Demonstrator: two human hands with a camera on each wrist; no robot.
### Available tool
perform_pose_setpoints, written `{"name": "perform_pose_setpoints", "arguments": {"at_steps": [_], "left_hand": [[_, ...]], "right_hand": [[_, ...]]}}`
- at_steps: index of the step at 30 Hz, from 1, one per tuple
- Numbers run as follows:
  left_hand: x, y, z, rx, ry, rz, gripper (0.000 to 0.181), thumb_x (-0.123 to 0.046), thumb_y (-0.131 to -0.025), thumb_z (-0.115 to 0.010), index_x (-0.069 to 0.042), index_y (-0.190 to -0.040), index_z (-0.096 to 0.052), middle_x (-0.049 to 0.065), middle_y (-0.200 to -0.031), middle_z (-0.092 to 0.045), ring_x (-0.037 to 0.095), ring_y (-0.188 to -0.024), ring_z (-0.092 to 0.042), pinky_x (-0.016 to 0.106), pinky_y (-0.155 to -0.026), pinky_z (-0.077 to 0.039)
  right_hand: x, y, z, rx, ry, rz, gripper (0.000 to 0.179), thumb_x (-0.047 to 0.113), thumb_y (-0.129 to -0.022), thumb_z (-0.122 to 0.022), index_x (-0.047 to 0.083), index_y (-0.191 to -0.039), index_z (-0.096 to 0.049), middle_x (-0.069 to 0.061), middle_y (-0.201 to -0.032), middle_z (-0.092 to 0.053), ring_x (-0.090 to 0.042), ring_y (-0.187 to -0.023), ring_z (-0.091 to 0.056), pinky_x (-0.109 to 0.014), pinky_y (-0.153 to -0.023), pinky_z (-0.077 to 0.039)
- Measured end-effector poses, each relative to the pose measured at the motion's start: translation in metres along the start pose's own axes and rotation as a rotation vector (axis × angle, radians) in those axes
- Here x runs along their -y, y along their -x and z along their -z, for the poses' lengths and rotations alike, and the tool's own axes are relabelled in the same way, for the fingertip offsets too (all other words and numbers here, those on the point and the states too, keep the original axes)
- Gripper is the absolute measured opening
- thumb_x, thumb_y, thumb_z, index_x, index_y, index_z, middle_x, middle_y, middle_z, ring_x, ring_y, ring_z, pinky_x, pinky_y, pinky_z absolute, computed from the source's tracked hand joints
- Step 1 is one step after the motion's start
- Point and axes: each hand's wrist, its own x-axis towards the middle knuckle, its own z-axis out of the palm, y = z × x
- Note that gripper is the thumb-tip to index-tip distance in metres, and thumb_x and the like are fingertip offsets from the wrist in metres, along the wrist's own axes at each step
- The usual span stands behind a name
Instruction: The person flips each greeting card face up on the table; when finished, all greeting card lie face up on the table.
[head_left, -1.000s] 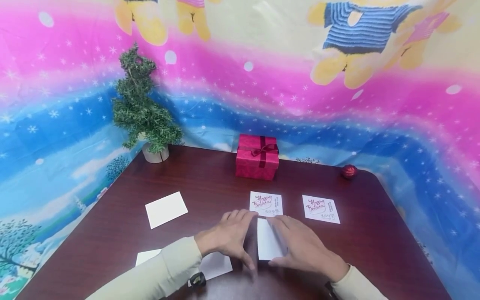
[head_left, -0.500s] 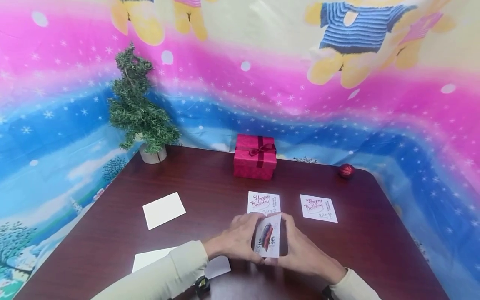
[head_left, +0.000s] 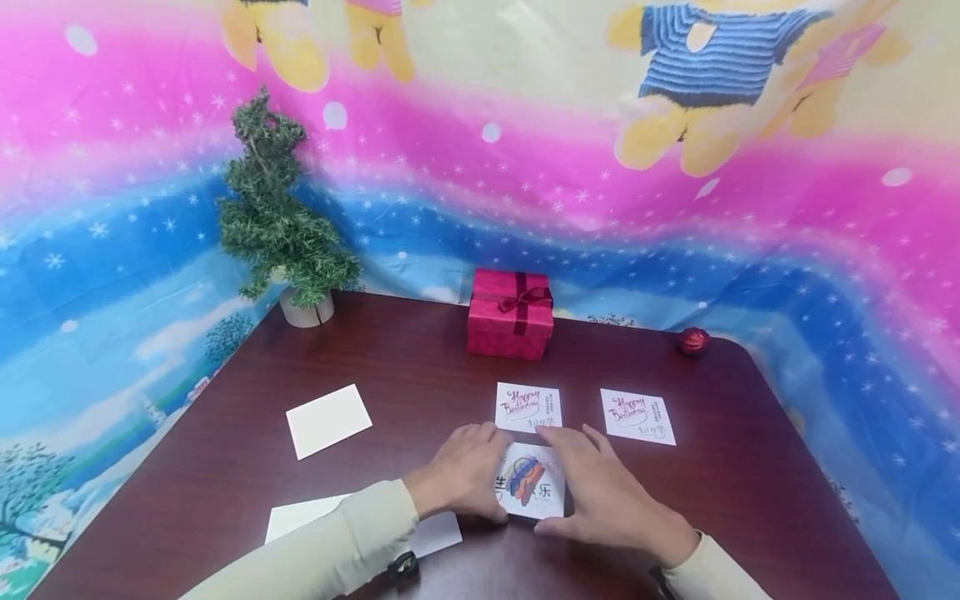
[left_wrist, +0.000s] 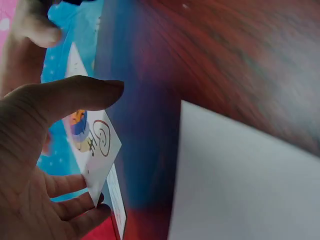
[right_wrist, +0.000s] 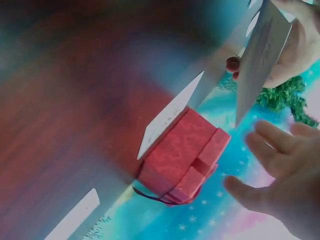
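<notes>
A white birthday card [head_left: 531,482] with a colourful picture and black characters is between the two hands in the head view. My left hand [head_left: 463,471] grips its left side; in the left wrist view the thumb lies over the card [left_wrist: 102,145] and fingertips are at its lower edge. The right wrist view shows the card raised off the table in the left hand [right_wrist: 300,47]. My right hand [head_left: 611,492] is beside the card's right edge, thumb and fingers spread, holding nothing. Just beyond lies a Happy Birthday card [head_left: 527,406], its lower edge close to the fingertips.
Another Happy Birthday card [head_left: 637,417] lies to the right. Blank white cards [head_left: 328,421] are on the left, one [head_left: 438,533] partly under the left sleeve. Along the back stand a red gift box [head_left: 510,321], a small potted tree [head_left: 288,217] and a red ball [head_left: 693,342].
The card has turned from its blank side to its printed side and now lies flatter towards the head camera. The right hand has let go and opened away from it.
</notes>
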Motion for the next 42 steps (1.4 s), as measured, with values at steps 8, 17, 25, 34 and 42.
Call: {"name": "perform_pose_setpoints", "arguments": {"at_steps": [8,17,25,34,42], "left_hand": [[-0.020,-0.013,-0.001,-0.017,-0.065,-0.067,0.089,-0.063,-0.050,-0.090,-0.011,-0.117,-0.061,-0.003,-0.100,-0.052,0.013,-0.087,-0.050,0.028,-0.081,-0.047],[-0.044,-0.029,-0.015,0.045,-0.046,-0.108,0.090,-0.070,-0.051,-0.088,-0.012,-0.116,-0.063,-0.005,-0.094,-0.047,0.009,-0.080,-0.044,0.022,-0.070,-0.043],[-0.073,-0.051,-0.036,0.056,-0.147,-0.177,0.092,-0.085,-0.054,-0.075,-0.017,-0.115,-0.064,-0.006,-0.095,-0.050,0.009,-0.082,-0.045,0.023,-0.073,-0.043],[-0.109,-0.081,-0.051,0.028,-0.222,-0.192,0.096,-0.091,-0.053,-0.069,-0.021,-0.118,-0.064,-0.008,-0.101,-0.051,0.009,-0.091,-0.046,0.025,-0.081,-0.043],[-0.128,-0.104,-0.058,0.012,-0.246,-0.198,0.094,-0.092,-0.053,-0.067,-0.020,-0.113,-0.066,-0.008,-0.096,-0.048,0.008,-0.085,-0.042,0.021,-0.072,-0.039]], "right_hand": [[-0.014,0.011,-0.003,0.081,0.136,-0.004,0.112,0.053,-0.064,-0.089,0.003,-0.150,-0.038,-0.006,-0.135,-0.060,-0.019,-0.121,-0.056,-0.053,-0.107,-0.035],[-0.036,0.047,0.009,0.161,0.057,-0.172,0.112,0.055,-0.065,-0.088,0.004,-0.151,-0.038,-0.005,-0.142,-0.055,-0.017,-0.124,-0.054,-0.052,-0.111,-0.031],[-0.061,0.078,0.018,0.181,0.013,-0.288,0.113,0.062,-0.061,-0.088,0.007,-0.148,-0.042,-0.001,-0.131,-0.061,-0.021,-0.113,-0.057,-0.057,-0.105,-0.035],[-0.091,0.111,0.024,0.149,-0.001,-0.420,0.114,0.063,-0.056,-0.089,0.011,-0.147,-0.044,0.000,-0.128,-0.061,-0.027,-0.112,-0.057,-0.057,-0.097,-0.042],[-0.113,0.123,0.033,0.141,-0.013,-0.439,0.115,0.058,-0.054,-0.091,0.009,-0.146,-0.042,-0.003,-0.123,-0.064,-0.021,-0.102,-0.059,-0.050,-0.085,-0.048]]}}
